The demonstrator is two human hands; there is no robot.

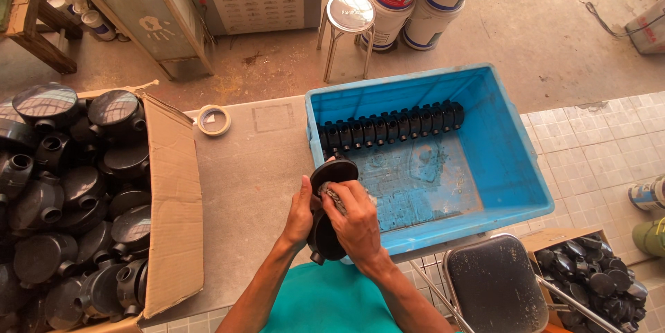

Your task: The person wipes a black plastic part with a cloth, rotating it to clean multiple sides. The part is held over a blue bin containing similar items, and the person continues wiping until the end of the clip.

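The black round fitting (pixel 325 216) stood on edge between both hands at the counter (pixel 242 187) edge; the left hand (pixel 299 216) gripped its rim to steady it, the right hand (pixel 357 222) pressed a grey cloth (pixel 335 198) on its face. Just beyond them was the blue crate (pixel 509 160) with a row of black pieces (pixel 391 125), left a carton (pixel 170 208) of fittings

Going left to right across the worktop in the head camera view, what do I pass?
Cardboard box of black round junction boxes → roll of tape → left hand → right hand, both on a black junction box → blue crate.
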